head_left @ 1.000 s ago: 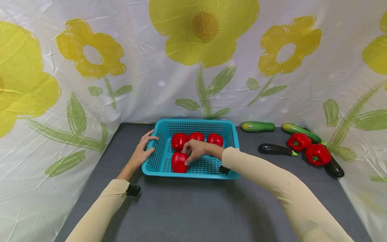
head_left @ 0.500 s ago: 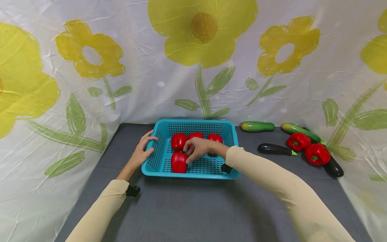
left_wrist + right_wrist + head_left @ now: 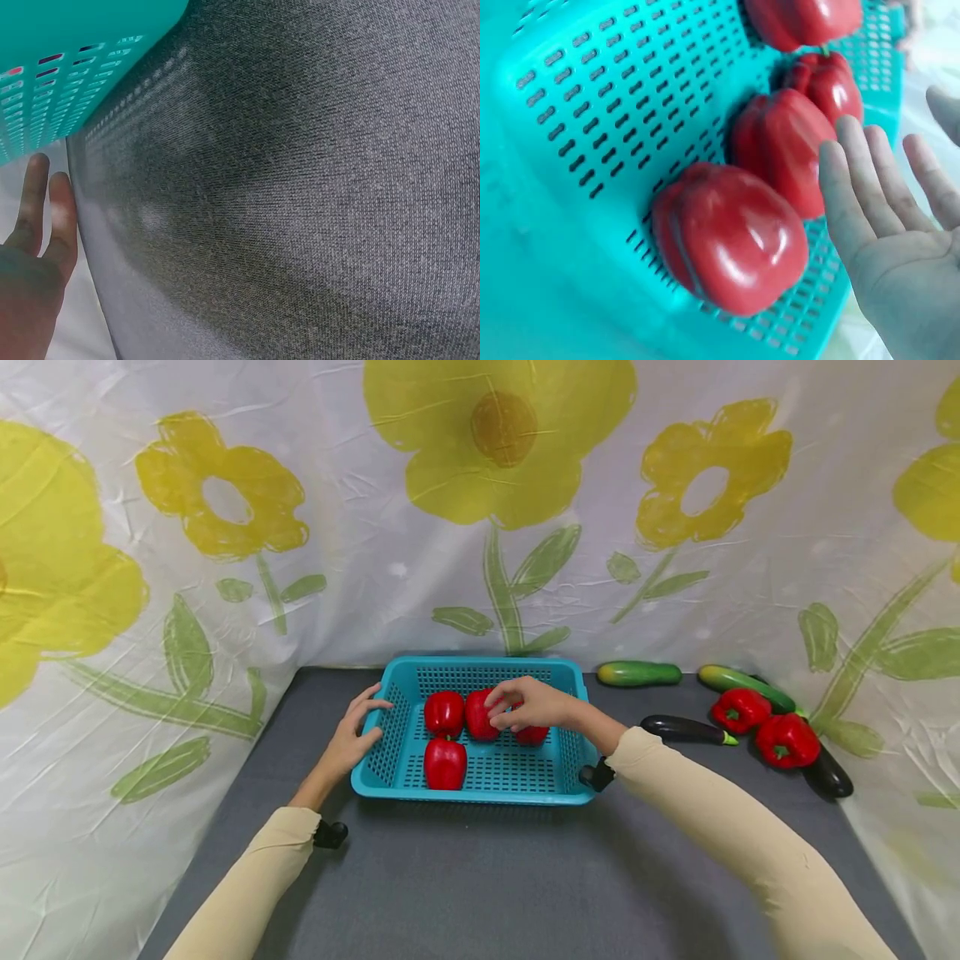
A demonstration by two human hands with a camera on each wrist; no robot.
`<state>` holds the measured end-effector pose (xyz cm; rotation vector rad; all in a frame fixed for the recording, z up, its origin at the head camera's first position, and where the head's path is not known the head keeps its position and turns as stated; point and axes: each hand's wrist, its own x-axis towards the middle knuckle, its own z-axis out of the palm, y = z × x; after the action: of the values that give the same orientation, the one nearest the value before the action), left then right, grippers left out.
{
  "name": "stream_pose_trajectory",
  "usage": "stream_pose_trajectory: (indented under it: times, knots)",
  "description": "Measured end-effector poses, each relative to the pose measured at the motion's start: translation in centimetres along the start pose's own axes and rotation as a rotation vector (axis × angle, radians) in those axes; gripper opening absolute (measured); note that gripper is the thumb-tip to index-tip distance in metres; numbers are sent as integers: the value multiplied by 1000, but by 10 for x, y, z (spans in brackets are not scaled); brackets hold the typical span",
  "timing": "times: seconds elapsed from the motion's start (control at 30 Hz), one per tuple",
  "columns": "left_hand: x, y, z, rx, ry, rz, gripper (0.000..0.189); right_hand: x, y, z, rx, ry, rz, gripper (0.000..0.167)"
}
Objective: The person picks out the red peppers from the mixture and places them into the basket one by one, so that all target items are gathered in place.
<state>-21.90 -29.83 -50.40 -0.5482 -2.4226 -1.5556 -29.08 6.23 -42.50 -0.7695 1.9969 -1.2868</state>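
Note:
A blue perforated plastic basket (image 3: 480, 797) holds several red bell peppers. One pepper (image 3: 446, 764) stands at the front left, with another (image 3: 444, 713) right behind it. My right hand (image 3: 528, 703) hovers over the back right of the basket, partly covering the middle pepper (image 3: 477, 717) and the right-hand pepper (image 3: 531, 736). Its fingers spread loosely in the right wrist view, with nothing in the palm, beside the nearest pepper (image 3: 731, 240). My left hand (image 3: 351, 735) rests at the basket's left rim, fingertips just over it; two straight fingers (image 3: 64, 214) show below the basket wall.
To the right on the grey table (image 3: 480, 877) lie a green cucumber (image 3: 639, 673), a second one (image 3: 738, 685), an eggplant (image 3: 678, 728) and two more bell peppers (image 3: 787, 742). Another eggplant (image 3: 828, 777) is partly hidden behind them. A flower-printed cloth (image 3: 360, 527) hangs behind.
My right hand has come off the front-left bell pepper and moved right and back, over the right-hand peppers. The middle pepper now shows more. My left hand has stayed at the rim.

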Motion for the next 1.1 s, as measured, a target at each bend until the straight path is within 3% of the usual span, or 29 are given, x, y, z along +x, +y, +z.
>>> stream_pose_trajectory:
  times: [0.2, 0.53, 0.63, 0.87, 1.1]
  knots:
    - [-1, -14, -1, 16, -1, -4, 39, -26, 4, -18, 84, 135, -65, 30]
    - [-1, -14, 0, 12, -1, -6, 39, -69, 18, -43, 179, 290, -106, 30]
    - [0, -8, 0, 10, 2, -9, 38, -80, 22, -47, 194, 324, -107, 31]
    - [-2, 28, -2, 5, -24, -2, 38, -104, 34, -56, 211, 394, -100, 40]
    - [-1, 28, -1, -1, -22, 13, 36, -129, 51, -62, 224, 473, -85, 40]
